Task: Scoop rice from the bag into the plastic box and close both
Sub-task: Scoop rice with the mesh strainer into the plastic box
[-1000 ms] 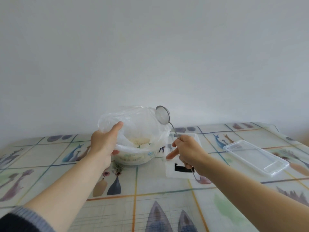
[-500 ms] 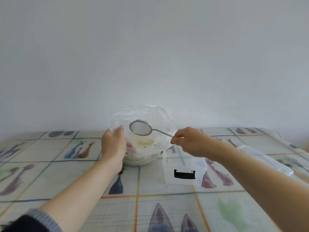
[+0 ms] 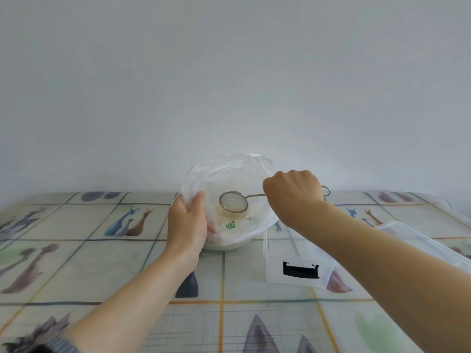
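Observation:
A clear plastic bag (image 3: 229,171) of rice stands open in a white bowl (image 3: 229,244) at the table's middle. My left hand (image 3: 187,222) grips the bag's left rim and holds it open. My right hand (image 3: 293,192) is shut on the handle of a small metal mesh strainer (image 3: 233,201), whose round head sits inside the bag, down at the rice (image 3: 229,216). The clear plastic box (image 3: 298,266) with a black latch stands open just right of the bowl, partly under my right forearm. Its clear lid (image 3: 420,240) lies further right.
The table (image 3: 102,263) wears a patterned cloth with coloured lines and animal shapes. A plain white wall rises close behind the bag. The table's right edge runs just past the lid.
The strainer swung from upright above the bag's right side down into the bag, its head now at the rice. My right hand rose and moved over the bag's right rim.

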Available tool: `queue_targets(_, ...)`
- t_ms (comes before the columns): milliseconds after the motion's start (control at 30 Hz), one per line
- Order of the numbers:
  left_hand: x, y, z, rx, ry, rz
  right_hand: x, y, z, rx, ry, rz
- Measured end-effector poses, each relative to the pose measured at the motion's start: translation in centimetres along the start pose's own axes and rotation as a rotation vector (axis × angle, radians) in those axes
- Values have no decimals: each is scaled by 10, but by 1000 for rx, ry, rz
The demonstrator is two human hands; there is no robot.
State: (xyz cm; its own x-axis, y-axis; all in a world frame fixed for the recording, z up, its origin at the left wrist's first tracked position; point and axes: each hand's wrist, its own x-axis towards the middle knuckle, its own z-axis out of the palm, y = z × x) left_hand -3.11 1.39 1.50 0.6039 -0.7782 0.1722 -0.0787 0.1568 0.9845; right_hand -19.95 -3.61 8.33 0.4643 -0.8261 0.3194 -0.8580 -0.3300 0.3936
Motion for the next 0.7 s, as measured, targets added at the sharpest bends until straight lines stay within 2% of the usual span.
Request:
queue_targets(133, 1, -1, 0, -13, 13, -6, 2, -18, 0, -39, -10, -82)
queue_targets(300, 4, -4, -1, -25, 2, -23, 5, -25, 9, 195, -54, -30)
queue_targets(500, 5, -5, -1, -23, 7, -39, 15, -8, 9, 581, -367, 97)
queue_targets(700, 9, 1, -2, -22, -5, -73, 12, 8, 2, 743, -427, 160)
